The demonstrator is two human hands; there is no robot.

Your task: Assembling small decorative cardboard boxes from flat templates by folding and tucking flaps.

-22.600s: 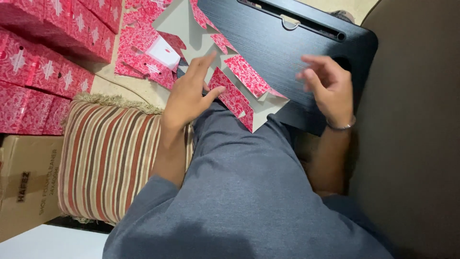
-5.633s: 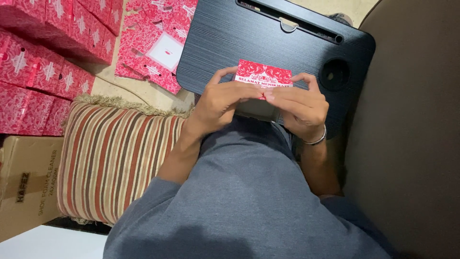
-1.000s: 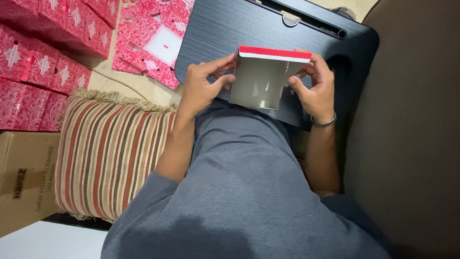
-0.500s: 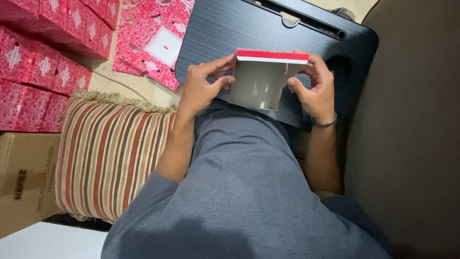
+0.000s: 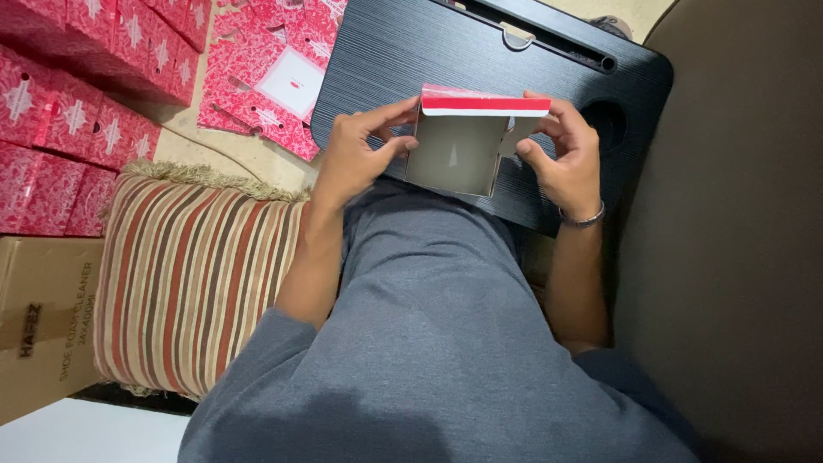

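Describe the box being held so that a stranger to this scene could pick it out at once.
Find the black ribbed lap desk across the person's knees. Above its near edge, the left hand and right hand hold a half-folded red patterned cardboard box by its sides. Unlike the closed red boxes stacked at the left and the flat red blanks on the floor, it is open, showing its plain grey inside.

One half-folded box [image 5: 463, 141], one lap desk [image 5: 480, 51], one striped cushion [image 5: 193, 274], two hands.
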